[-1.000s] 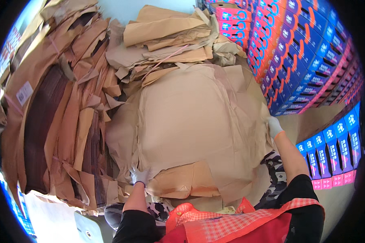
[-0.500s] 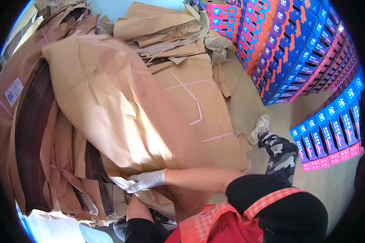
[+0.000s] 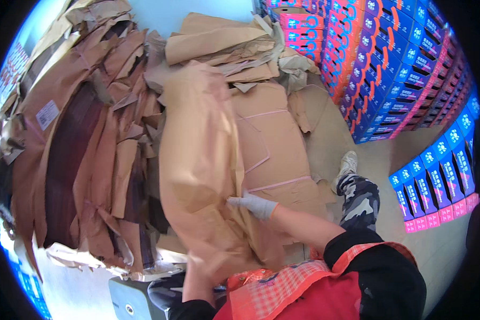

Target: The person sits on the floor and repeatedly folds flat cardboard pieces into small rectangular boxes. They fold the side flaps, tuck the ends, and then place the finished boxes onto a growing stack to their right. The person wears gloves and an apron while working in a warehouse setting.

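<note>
A large sheet of brown kraft paper stands up in front of me, creased and partly folded over. My right hand, in a pale glove, is closed on the sheet's right edge. From below, my left forearm reaches up to the paper's lower end; the paper hides that hand and its fingers. Behind and to the right of the sheet lies a flat strapped bundle wrapped in brown paper, with pink straps across it.
At the left, brown-wrapped bundles with torn paper show dark stacked edges. More crumpled paper lies at the back. Colourful printed cartons are stacked at the right, above a separate row. A grey box-shaped thing stands at lower left.
The paper sheet has swung right, off the left bundles, and is now more upright and narrower. My right hand has moved right and up with its edge.
</note>
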Motion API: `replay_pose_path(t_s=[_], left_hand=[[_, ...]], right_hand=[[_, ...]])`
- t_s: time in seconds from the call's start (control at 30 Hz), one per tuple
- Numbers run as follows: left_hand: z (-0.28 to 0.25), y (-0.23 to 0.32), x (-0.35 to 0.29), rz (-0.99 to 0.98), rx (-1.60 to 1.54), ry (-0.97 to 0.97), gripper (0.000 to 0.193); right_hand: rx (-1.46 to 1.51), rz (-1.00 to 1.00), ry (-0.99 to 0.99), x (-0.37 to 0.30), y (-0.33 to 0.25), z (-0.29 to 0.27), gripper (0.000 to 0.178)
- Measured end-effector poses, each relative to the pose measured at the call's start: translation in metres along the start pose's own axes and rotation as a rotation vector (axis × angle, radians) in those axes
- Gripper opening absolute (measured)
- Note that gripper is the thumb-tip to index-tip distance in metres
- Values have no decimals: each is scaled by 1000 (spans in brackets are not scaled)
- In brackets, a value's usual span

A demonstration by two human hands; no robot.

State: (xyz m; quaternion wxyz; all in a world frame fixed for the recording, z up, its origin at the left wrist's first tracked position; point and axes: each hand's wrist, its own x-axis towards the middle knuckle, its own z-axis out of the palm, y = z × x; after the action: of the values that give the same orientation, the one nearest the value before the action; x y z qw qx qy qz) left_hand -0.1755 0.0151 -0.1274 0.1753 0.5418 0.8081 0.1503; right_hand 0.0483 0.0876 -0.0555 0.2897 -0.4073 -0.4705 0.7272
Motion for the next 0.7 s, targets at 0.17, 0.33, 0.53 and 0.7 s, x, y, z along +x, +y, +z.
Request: replay_pose_path(t_s=[0.17, 0.33, 0.53, 0.7], left_hand=[[37, 68, -47, 301, -45, -7, 59], [42, 151, -90, 653, -72, -58, 52], [-28, 195, -139, 1135, -200, -69, 44], [-96, 118, -124, 883, -390, -86, 37]], right_hand=[[602, 308, -289, -14, -3, -1, 40], [347, 220, -34, -65, -40, -59, 29], [-734, -588, 663, -125, -122, -154, 34], [-1254, -705, 1209, -148, -195, -252, 38]])
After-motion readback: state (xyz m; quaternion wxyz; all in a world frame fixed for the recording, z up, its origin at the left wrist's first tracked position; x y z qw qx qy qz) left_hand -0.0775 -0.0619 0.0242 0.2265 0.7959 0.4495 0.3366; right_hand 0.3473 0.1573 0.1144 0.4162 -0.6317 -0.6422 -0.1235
